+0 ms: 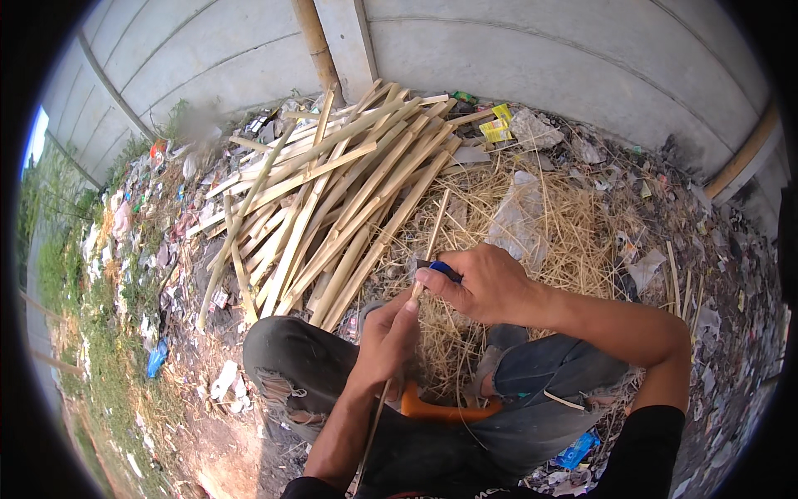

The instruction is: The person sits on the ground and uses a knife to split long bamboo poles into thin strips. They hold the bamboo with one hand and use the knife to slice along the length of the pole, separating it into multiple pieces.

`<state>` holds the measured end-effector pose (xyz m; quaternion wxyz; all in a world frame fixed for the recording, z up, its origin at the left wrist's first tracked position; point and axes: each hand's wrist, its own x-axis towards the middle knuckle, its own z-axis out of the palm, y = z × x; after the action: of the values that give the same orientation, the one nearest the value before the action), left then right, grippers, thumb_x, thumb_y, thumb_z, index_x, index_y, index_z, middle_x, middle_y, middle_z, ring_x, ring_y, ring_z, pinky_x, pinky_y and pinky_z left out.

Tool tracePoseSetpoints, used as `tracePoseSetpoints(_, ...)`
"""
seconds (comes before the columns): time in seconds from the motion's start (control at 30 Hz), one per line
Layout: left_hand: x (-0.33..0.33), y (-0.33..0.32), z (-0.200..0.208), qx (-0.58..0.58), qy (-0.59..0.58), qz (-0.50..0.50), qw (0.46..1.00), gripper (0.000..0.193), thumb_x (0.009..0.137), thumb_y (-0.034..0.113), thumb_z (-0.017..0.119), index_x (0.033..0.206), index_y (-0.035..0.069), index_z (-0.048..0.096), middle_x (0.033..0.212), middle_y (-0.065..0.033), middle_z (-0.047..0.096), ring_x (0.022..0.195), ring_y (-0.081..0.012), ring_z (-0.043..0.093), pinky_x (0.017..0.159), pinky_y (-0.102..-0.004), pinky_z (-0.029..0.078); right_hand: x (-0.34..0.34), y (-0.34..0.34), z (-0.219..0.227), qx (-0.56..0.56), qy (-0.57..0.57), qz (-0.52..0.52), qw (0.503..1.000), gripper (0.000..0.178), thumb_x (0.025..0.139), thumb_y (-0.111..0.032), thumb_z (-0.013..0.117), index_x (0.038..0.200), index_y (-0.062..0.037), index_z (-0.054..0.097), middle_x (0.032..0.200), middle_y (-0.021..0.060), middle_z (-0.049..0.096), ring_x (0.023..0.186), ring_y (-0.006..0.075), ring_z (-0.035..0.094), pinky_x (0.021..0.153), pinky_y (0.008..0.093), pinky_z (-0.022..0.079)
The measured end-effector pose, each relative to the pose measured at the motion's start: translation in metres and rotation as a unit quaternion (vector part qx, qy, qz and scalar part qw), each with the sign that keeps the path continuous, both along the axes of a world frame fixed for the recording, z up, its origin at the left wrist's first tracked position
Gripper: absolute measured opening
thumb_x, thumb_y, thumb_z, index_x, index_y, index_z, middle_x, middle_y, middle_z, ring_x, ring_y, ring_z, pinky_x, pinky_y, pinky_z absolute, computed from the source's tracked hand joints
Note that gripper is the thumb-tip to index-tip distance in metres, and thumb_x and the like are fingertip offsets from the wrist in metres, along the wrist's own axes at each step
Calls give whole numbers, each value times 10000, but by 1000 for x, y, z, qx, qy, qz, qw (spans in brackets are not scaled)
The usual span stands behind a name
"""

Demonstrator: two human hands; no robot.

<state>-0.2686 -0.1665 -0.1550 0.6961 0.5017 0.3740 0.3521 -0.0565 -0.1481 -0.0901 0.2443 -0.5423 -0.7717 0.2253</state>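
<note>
My left hand (389, 337) is closed around a thin bamboo strip (438, 223), which slants up and away from me. A slender length of similar material shows below that hand, along my left forearm; whether it is the same strip I cannot tell. My right hand (486, 287) grips a small knife (445, 270) with a blue handle, its short dark blade lying against the strip just beyond my left fingertips. Both hands meet above my crossed legs. An orange curved handle (445, 407) lies across my lap beneath them; what it belongs to is hidden.
A large heap of split bamboo strips (332, 195) lies ahead to the left. Straw-like shavings (573, 241) cover the ground ahead to the right. Behind stands a grey concrete wall (532, 58) with a bamboo pole (314, 41). Scattered litter and green weeds (108, 349) lie leftward.
</note>
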Motion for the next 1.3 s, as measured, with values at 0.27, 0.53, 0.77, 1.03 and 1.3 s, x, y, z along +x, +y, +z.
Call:
tracePoseSetpoints(0.27,2,1,-1,12,2,-3,1000,386,1100,340,472,1232,-4,587,644,54,406,507,-43,340,436,-212,257,9,14,-6,-188,107,83,973,589,995,-539,527,763,-25,698,641,189,653,591,380,636,632,439,507)
tracePoseSetpoints(0.53,4,0,7,-9,8,6,1000,447,1100,334,476,1394,6,548,654,58,410,513,-42,338,440,-208,261,11,5,6,81,-59,10,995,618,982,-585,535,847,-1,685,673,197,682,655,375,709,618,462,552)
tracePoseSetpoints(0.77,0,2,0,9,44,6,999,448,1098,291,476,1449,15,518,668,78,439,557,-26,387,492,-215,308,1,1,-17,39,-46,10,998,649,1001,-597,527,733,-17,644,583,190,614,610,388,668,588,466,528)
tracePoseSetpoints(1.03,-1,1,4,-42,-44,-17,998,357,1087,401,484,1047,58,575,662,56,379,526,-53,338,445,-215,259,10,20,-11,-206,132,141,959,610,1018,-536,517,776,1,680,584,126,571,583,231,581,608,389,469)
tracePoseSetpoints(1.3,-5,3,13,-14,26,-31,999,433,1093,400,369,1217,46,585,728,1,482,552,-83,416,467,-234,323,20,14,4,-116,171,76,975,563,1036,-456,511,789,39,616,589,106,507,566,210,516,590,410,424)
